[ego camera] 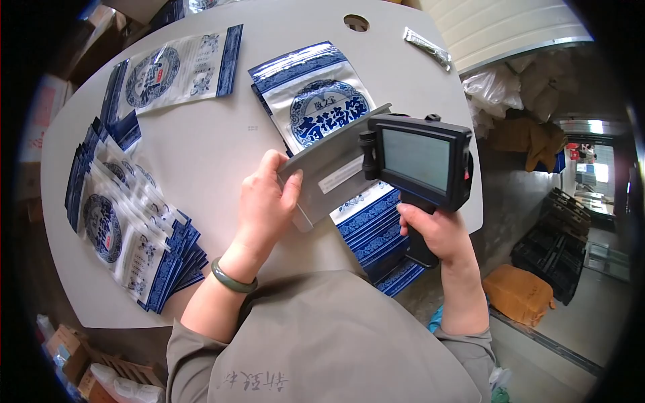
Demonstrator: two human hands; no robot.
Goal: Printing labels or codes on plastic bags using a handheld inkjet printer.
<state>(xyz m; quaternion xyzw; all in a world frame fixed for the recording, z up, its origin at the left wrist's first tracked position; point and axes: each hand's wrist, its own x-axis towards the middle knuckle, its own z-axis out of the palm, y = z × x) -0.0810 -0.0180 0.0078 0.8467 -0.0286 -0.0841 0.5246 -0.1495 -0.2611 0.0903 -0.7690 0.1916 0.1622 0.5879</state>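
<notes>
My left hand (267, 196) grips the left end of a grey metal plate (313, 199) with a bent edge and a white label strip, thumb on top. My right hand (436, 229) is wrapped around the handle of a black handheld inkjet printer (415, 156), whose grey screen faces up. The printer's head end meets or overlaps the plate's right part; contact underneath is hidden. Beneath the plate lies a stack of blue-and-white plastic pouches (327, 108), its near end fanned out toward me. The plate covers the middle of the top pouch.
A fanned heap of similar pouches (131, 221) covers the table's left side, with another pouch (174, 70) beyond it. A slim packet (427, 48) lies near a round cable hole (356, 22) in the white table (216, 136). An orange-brown bundle (519, 294) and black crates (549, 247) stand on the right.
</notes>
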